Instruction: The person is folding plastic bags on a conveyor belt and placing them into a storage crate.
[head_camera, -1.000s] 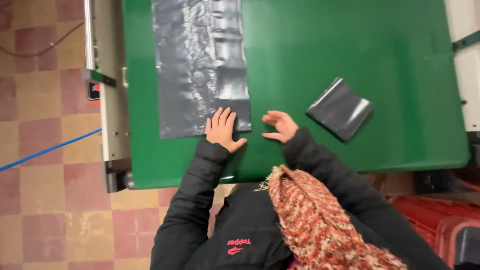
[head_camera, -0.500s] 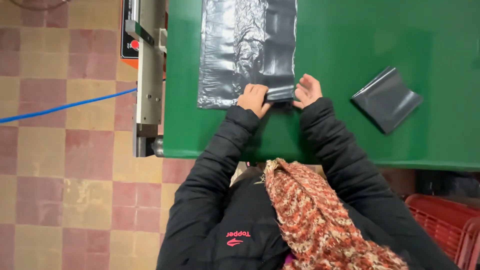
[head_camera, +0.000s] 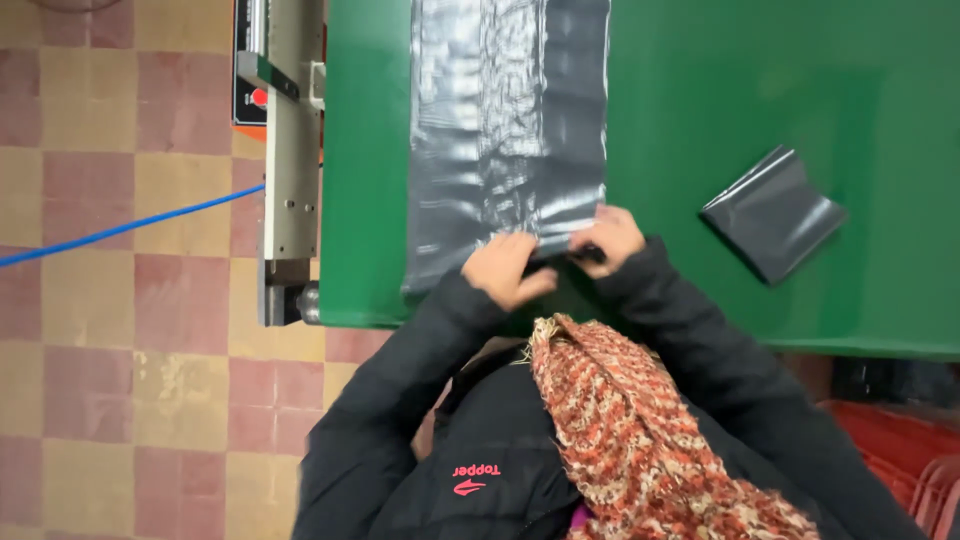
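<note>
A long dark grey plastic bag (head_camera: 505, 130) lies flat on the green table (head_camera: 720, 90), running away from me. My left hand (head_camera: 505, 268) and my right hand (head_camera: 605, 240) both pinch its near edge, which is lifted and curling back over itself. A second grey bag, folded into a small square (head_camera: 772, 212), lies on the table to the right of my right hand, apart from it.
A grey metal machine arm with a red button (head_camera: 285, 130) stands along the table's left edge. A blue cable (head_camera: 120, 228) crosses the checkered tile floor at the left. A red crate (head_camera: 900, 450) sits at the lower right, below the table.
My hands went from resting flat near the bag's end to gripping its near edge and starting to fold it. The view has shifted so the table sits further right.
</note>
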